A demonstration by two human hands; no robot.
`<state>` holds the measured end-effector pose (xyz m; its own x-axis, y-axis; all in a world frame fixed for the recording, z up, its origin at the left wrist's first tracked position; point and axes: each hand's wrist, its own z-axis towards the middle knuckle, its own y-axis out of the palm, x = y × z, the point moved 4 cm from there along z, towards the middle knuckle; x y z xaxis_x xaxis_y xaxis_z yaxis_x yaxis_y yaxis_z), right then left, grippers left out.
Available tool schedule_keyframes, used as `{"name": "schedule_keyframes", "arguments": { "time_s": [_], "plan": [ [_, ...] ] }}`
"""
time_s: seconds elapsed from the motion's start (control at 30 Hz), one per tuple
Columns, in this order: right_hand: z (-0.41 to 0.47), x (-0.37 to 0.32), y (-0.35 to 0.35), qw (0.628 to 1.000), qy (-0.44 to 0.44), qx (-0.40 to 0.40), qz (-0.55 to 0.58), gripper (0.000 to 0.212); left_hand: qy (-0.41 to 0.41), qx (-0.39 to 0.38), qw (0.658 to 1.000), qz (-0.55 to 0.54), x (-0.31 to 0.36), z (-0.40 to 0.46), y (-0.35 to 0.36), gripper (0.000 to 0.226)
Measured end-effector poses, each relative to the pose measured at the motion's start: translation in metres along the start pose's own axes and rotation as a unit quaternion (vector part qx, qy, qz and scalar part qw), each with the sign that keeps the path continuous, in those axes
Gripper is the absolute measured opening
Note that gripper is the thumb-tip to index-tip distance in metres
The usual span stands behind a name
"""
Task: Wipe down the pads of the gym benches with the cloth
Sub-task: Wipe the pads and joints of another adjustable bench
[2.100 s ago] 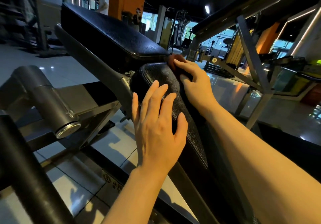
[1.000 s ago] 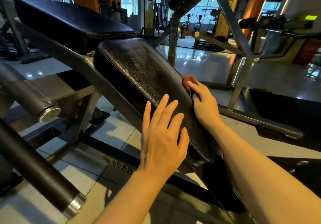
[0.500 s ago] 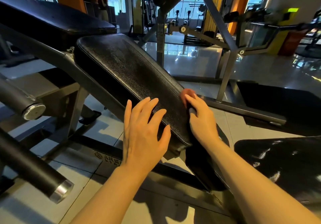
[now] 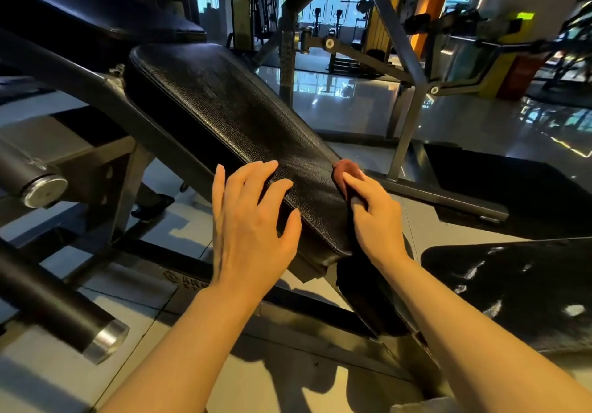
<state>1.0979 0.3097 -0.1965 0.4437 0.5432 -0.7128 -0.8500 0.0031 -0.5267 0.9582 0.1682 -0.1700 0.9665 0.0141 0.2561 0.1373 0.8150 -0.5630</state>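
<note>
The right hand (image 4: 373, 217) gripped a reddish-brown cloth (image 4: 344, 169) against the right edge of the sloping black pad (image 4: 224, 114). The left hand (image 4: 253, 220) lay open, fingers spread, flat on the pad's lower end, just beside the cloth.

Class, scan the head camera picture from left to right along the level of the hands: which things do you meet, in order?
Steel-capped roller end → left hand resting on the sloped black pad → reddish-brown cloth → right hand holding it against the pad's right edge → glossy black pad at far right.
</note>
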Motion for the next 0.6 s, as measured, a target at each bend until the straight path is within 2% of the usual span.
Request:
{"name": "schedule_keyframes", "arguments": {
  "time_s": [0.07,0.17,0.27,0.33,0.47,0.53,0.6],
  "plan": [
    [-0.003,-0.022,0.006,1.000,-0.030,-0.007,0.006,0.045,0.002,-0.002,1.000,0.002,0.000,0.000,0.000,0.033],
    [-0.020,-0.060,0.016,0.987,-0.150,-0.040,0.043,0.047,-0.003,0.002,1.000,-0.003,0.001,0.001,0.000,0.034],
    [-0.022,-0.055,0.012,0.977,-0.199,-0.052,0.063,0.045,-0.011,0.008,1.000,-0.008,0.000,0.001,0.000,0.032],
    [-0.020,-0.035,0.004,0.981,-0.183,-0.028,0.049,0.042,-0.012,0.012,1.000,-0.010,-0.002,0.001,-0.002,0.032],
    [-0.014,-0.010,-0.006,0.996,-0.070,0.015,0.059,0.042,-0.020,0.032,0.999,-0.007,-0.011,0.004,-0.009,0.034],
    [-0.012,-0.024,0.001,0.995,-0.079,-0.008,0.067,0.046,-0.028,0.046,0.999,-0.003,-0.015,0.008,-0.013,0.037],
    [-0.009,-0.054,0.015,0.985,-0.143,-0.058,0.076,0.048,-0.042,0.060,0.997,0.002,-0.020,0.012,-0.017,0.040]
  ]
}}
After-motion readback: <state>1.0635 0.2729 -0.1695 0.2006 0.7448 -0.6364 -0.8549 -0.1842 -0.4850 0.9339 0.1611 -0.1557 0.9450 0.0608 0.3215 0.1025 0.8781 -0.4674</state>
